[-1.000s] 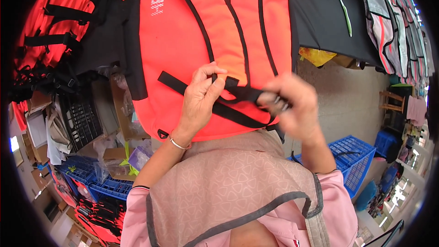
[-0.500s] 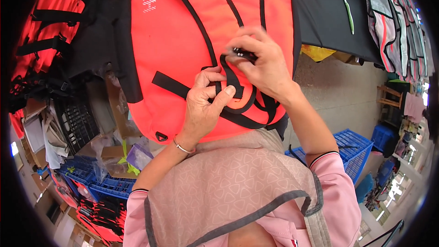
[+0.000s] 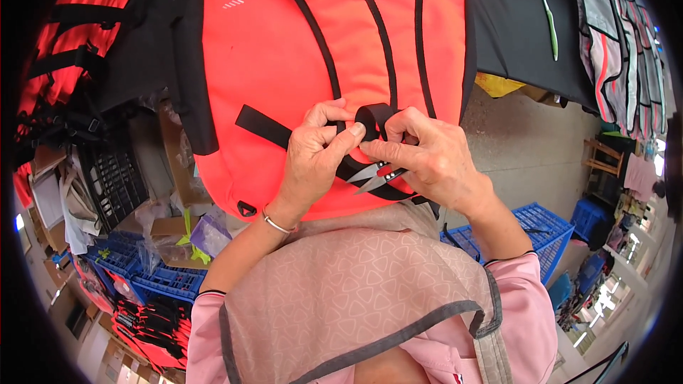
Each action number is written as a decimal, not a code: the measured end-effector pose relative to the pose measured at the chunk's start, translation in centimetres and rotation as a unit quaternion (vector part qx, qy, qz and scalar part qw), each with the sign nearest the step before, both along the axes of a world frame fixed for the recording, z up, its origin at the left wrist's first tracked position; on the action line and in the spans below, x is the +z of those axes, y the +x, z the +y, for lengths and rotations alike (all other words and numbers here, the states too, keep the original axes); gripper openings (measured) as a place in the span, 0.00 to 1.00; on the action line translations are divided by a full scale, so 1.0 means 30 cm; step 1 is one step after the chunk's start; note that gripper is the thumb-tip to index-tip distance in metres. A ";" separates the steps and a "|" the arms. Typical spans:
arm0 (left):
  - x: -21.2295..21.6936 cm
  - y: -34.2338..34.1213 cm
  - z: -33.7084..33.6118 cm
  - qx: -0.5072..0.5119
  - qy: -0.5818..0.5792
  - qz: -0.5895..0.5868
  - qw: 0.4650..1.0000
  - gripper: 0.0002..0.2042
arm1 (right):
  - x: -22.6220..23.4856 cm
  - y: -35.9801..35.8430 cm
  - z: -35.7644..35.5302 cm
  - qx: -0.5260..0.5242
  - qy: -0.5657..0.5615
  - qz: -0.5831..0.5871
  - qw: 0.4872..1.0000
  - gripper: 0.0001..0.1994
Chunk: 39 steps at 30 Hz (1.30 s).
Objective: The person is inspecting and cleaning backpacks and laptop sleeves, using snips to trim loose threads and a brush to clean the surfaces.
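Observation:
An orange life vest [image 3: 299, 50] with black trim hangs in front of me. A black webbing strap [image 3: 260, 126] runs across its lower part and is folded into a loop [image 3: 375, 117] at the middle. My left hand [image 3: 316, 153] pinches the strap just left of the loop. My right hand [image 3: 427, 156] holds the loop with thumb and forefinger and also carries small thread snips [image 3: 373, 174] in its palm, blades pointing left under my left thumb.
More orange vests [image 3: 60, 50] hang at the left. Black fabric [image 3: 519, 28] with a green tool [image 3: 549, 18] lies at the upper right. Blue crates [image 3: 544, 235] stand on the floor right, another blue crate [image 3: 153, 277] and cardboard clutter at lower left.
My right hand has come down from higher on the vest to meet the left. The strap is now folded into a loop between both hands, and the snips show under my fingers.

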<state>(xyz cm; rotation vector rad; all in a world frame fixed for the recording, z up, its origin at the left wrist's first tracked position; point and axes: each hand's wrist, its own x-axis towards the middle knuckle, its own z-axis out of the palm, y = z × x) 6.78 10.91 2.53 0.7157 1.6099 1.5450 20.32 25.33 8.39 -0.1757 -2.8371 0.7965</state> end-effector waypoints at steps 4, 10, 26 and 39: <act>-0.009 0.000 -0.005 -0.004 -0.001 -0.007 1.000 0.10 | -0.006 -0.019 0.007 0.047 0.033 0.043 0.997 0.08; -0.004 -0.004 0.006 0.000 -0.020 -0.024 1.000 0.10 | -0.055 -0.028 -0.020 0.082 0.075 0.077 0.991 0.07; -0.013 0.004 0.012 0.021 0.003 -0.027 0.999 0.09 | -0.018 0.114 -0.070 -0.113 -0.177 0.057 0.976 0.14; -0.001 0.010 0.013 0.052 -0.002 -0.044 0.998 0.10 | -0.065 0.028 -0.086 -0.138 -0.139 0.007 0.981 0.15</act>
